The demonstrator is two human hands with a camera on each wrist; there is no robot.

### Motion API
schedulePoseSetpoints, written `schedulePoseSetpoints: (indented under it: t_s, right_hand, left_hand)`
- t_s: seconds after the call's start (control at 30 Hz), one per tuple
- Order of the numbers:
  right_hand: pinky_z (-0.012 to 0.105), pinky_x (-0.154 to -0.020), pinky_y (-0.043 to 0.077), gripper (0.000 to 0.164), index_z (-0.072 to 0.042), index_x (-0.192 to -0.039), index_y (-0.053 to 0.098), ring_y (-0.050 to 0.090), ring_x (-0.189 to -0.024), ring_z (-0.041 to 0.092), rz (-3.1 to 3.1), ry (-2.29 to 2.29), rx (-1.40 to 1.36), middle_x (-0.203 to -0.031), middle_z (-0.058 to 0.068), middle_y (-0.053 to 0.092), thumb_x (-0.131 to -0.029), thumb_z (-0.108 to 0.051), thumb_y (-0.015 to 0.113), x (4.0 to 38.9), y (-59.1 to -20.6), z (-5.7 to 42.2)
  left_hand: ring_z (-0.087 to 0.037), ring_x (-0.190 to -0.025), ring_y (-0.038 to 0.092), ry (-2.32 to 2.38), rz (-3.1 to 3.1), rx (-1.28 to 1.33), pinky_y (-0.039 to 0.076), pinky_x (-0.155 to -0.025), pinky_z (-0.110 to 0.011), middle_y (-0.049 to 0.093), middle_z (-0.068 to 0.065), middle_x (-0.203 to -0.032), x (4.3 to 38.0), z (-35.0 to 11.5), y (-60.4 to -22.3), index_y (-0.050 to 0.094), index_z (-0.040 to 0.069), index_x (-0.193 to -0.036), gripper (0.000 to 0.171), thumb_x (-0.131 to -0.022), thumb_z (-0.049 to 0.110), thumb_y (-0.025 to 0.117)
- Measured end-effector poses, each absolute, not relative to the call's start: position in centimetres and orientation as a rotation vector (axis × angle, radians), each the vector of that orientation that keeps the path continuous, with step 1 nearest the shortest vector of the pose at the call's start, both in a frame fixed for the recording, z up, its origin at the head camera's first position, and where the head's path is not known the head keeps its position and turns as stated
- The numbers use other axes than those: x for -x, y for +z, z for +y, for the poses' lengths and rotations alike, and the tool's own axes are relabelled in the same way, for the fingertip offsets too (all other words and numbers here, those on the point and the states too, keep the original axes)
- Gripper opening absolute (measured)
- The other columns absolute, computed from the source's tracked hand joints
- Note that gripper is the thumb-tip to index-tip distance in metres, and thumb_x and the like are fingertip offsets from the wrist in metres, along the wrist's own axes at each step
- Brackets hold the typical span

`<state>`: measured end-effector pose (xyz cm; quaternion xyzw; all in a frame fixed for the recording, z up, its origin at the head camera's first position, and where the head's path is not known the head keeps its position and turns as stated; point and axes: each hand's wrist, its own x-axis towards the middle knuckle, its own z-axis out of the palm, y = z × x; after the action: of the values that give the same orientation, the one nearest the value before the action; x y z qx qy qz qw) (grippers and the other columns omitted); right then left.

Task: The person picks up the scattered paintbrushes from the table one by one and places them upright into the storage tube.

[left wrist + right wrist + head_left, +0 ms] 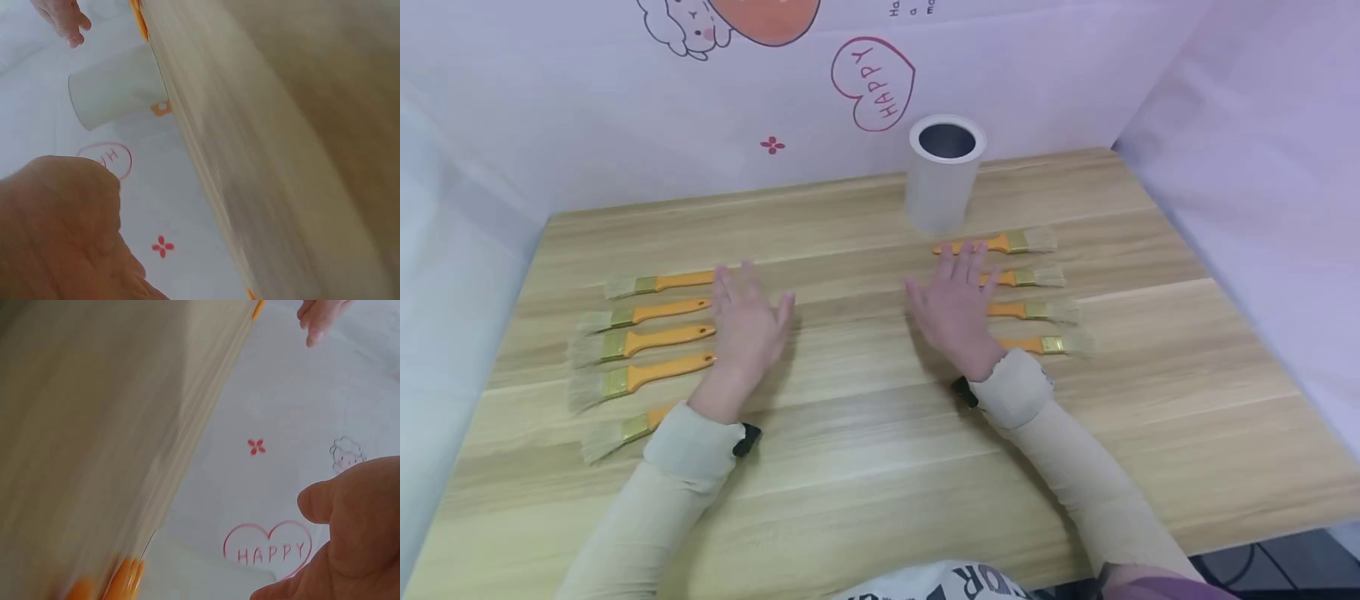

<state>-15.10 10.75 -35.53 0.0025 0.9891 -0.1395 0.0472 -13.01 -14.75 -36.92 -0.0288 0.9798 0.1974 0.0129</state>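
My left hand (747, 325) is held over the wooden table with its fingers extended and thumb apart, beside the handle ends of several flat paint brushes (670, 337) in a column. My right hand (957, 312) is likewise spread, near the handles of a second group of paint brushes (1007, 311) and partly covering some. All brushes have orange handles, gold ferrules and pale bristles. Neither palm holds anything. In the left wrist view my left hand (56, 231) looks bare, as does my right hand (362, 531) in the right wrist view.
A white cylindrical holder (942, 183) with a dark inside stands at the table's back edge, beyond the right hand. A white printed cloth (715, 117) hangs behind the wooden table (850, 467). Dark cables (1243, 567) show below the front right edge.
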Motion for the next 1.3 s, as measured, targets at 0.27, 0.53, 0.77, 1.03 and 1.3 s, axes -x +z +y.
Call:
schedulePoseSetpoints:
  t_s: [0.27, 0.53, 0.77, 1.03, 1.3]
  right_hand:
    - [0.066, -0.115, -0.008, 0.078, 0.003, -0.153, 0.006, -0.017, -0.146, 0.043, 3.018, -0.422, -0.009, -0.158, 0.031, -0.004, -0.101, -0.054, 0.022, 15.0, -35.2, 12.1]
    - [0.066, -0.115, -0.008, 0.078, 0.004, -0.153, 0.007, -0.017, -0.146, 0.044, 3.023, -0.411, 0.015, -0.157, 0.031, -0.006, -0.101, -0.054, 0.021, 15.1, -35.0, 12.1]
    - [0.067, -0.114, -0.006, 0.079, 0.005, -0.152, 0.011, -0.013, -0.147, 0.045, 3.060, -0.432, 0.007, -0.157, 0.032, -0.001, -0.101, -0.055, 0.019, 14.7, -35.2, 12.5]
    - [0.067, -0.114, -0.006, 0.080, 0.004, -0.152, 0.012, -0.014, -0.146, 0.045, 3.059, -0.436, -0.025, -0.157, 0.033, -0.002, -0.100, -0.056, 0.019, 14.4, -35.2, 12.7]
    - [0.068, -0.115, -0.003, 0.079, 0.004, -0.152, 0.013, -0.012, -0.147, 0.046, 3.060, -0.391, 0.005, -0.157, 0.033, -0.003, -0.101, -0.056, 0.017, 13.9, -35.5, 13.0]
  left_hand:
    - [-0.045, -0.148, 0.000, 0.739, 3.164, -0.096, 0.009, -0.121, -0.055, -0.001, -0.036, -0.155, 14.3, -13.2, -36.8, 0.003, -0.006, -0.152, 0.079, -0.101, 0.047, 0.033]
    - [-0.040, -0.150, 0.000, 0.906, 3.171, -0.285, 0.009, -0.122, -0.049, -0.001, -0.030, -0.158, 15.7, -11.4, -36.7, 0.005, -0.006, -0.152, 0.081, -0.100, 0.048, 0.037]
    - [-0.033, -0.151, -0.003, 1.004, 3.079, -0.363, 0.005, -0.124, -0.042, -0.005, -0.024, -0.160, 17.4, -9.0, -36.4, -0.001, -0.003, -0.152, 0.087, -0.098, 0.057, 0.031]
    - [-0.030, -0.151, -0.003, 1.056, 3.028, -0.430, 0.006, -0.124, -0.040, -0.006, -0.019, -0.162, 18.7, -6.7, -36.1, -0.003, 0.000, -0.153, 0.088, -0.097, 0.057, 0.034]
    - [-0.030, -0.151, 0.000, 1.039, 3.027, -0.415, 0.007, -0.124, -0.039, -0.005, -0.019, -0.162, 19.4, -5.7, -36.3, -0.002, -0.001, -0.153, 0.099, -0.092, 0.071, 0.026]
